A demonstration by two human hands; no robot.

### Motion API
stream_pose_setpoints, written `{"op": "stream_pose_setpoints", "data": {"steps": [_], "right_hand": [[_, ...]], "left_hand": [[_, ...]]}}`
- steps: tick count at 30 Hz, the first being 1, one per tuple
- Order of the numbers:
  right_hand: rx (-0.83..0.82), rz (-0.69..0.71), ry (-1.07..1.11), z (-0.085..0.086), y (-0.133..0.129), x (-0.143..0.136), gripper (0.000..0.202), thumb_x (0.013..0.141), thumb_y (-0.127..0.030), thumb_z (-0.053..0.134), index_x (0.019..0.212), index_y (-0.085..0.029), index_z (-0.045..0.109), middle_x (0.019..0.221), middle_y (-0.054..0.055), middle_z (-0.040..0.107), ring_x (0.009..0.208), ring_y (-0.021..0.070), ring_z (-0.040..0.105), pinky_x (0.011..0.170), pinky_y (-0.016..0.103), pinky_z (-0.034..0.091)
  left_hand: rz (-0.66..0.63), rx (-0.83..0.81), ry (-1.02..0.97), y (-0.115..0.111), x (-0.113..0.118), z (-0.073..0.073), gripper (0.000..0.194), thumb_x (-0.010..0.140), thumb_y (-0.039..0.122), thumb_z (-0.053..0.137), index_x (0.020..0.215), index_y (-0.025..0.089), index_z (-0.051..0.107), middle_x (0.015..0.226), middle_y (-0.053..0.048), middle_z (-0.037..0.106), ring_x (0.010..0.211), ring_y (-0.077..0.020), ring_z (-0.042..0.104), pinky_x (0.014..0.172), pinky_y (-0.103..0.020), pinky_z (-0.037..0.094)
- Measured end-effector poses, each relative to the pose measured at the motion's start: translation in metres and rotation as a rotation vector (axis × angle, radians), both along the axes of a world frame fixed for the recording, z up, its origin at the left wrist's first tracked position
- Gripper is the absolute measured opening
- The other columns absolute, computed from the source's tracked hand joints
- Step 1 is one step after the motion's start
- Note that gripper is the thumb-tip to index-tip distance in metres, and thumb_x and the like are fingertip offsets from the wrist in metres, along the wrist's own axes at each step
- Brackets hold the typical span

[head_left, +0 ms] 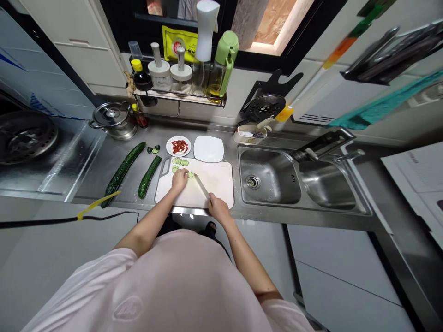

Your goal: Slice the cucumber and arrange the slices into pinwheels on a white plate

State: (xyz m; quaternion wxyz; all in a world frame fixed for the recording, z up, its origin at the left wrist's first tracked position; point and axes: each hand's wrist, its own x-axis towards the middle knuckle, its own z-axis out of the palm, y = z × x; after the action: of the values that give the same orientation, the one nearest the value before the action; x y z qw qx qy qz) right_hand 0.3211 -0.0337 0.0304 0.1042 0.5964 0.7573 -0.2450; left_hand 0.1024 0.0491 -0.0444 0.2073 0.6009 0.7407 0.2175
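Note:
My right hand point(218, 207) is closed around the handle of a kitchen knife point(201, 185), whose blade lies slanted over the white cutting board point(218, 182). Over the board's left half, my left hand point(179, 180) has its fingers bent together at a round cucumber slice point(190, 175). Just beyond it, several overlapping cucumber slices point(180, 162) lie in a row near the board's far left corner. To the left on the counter rest a short cut cucumber point(149, 177) and a longer whole cucumber point(125, 168), with small dark-green end pieces point(153, 149) near their far ends.
Behind the board stand a plate of chopped red pieces point(179, 147) and a white square plate point(208, 149). A lidded steel pot point(115, 121) is at the far left. Right of the board is a double sink point(272, 201). A shelf point(180, 97) holds bottles and jars.

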Motion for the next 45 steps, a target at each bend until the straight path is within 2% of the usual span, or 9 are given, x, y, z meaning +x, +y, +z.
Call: {"op": "stream_pose_setpoints", "data": {"steps": [6,18,34,45], "right_hand": [[-0.003,0.048,-0.030,0.004,0.000,-0.007,0.025,0.097,-0.025,0.031,0.117,-0.020,0.045,0.097,0.010,0.068,0.089,0.0225,0.064,0.071,0.028,0.038],[-0.012,0.092,-0.064,0.001,0.003,-0.009,0.023,0.096,-0.022,0.032,0.115,-0.019,0.045,0.095,0.011,0.067,0.087,0.0233,0.064,0.070,0.029,0.039],[-0.080,0.076,-0.036,-0.004,0.006,-0.021,0.027,0.089,-0.010,0.037,0.114,-0.015,0.044,0.095,0.014,0.067,0.088,0.0247,0.065,0.069,0.029,0.041],[-0.108,0.073,-0.029,-0.002,0.014,-0.027,0.030,0.088,-0.008,0.038,0.117,-0.015,0.043,0.098,0.016,0.066,0.090,0.0238,0.064,0.072,0.030,0.042]], "left_hand": [[-0.005,-0.006,-0.002,0.001,0.000,-0.002,0.026,0.085,0.018,0.049,0.102,0.021,0.068,0.095,-0.009,0.064,0.095,-0.0235,0.059,0.086,-0.033,0.044],[-0.006,0.020,0.014,0.002,-0.001,-0.007,0.022,0.084,0.017,0.050,0.099,0.019,0.067,0.092,-0.008,0.064,0.090,-0.0207,0.059,0.084,-0.030,0.045],[0.000,0.021,0.034,0.003,-0.001,-0.010,0.022,0.084,0.016,0.049,0.096,0.019,0.068,0.092,-0.008,0.064,0.089,-0.0212,0.059,0.082,-0.030,0.045],[0.005,0.041,0.014,0.002,-0.001,-0.012,0.021,0.084,0.017,0.049,0.095,0.019,0.067,0.092,-0.008,0.064,0.090,-0.0210,0.059,0.083,-0.030,0.045]]}}
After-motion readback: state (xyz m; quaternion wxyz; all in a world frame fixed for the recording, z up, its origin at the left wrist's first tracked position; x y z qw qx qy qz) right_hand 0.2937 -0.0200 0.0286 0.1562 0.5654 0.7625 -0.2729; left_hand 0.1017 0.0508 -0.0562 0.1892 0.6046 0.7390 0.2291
